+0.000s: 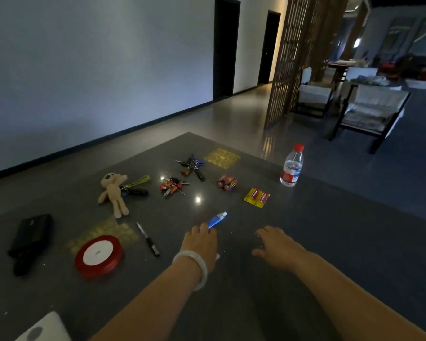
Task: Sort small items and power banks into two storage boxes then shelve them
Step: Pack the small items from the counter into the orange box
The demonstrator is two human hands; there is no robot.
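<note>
On the dark counter [330, 242], the left grip [199, 242], a pale bangle [193, 267] on its wrist, grasps the near end of a blue tube [217, 220] whose white cap points toward the far edge. The right grip [278, 247] hovers just beside it, released, fingers spread. Toward the left edge lie a black power bank [32, 235], a red ribbon spool [99, 254], a pen [148, 238] and a plush keychain [113, 193]. Two key bunches [192, 164] [172, 185], loose batteries [226, 182] and a yellow battery pack [257, 197] lie farther back; a water bottle [292, 166] stands upright at the right edge.
</note>
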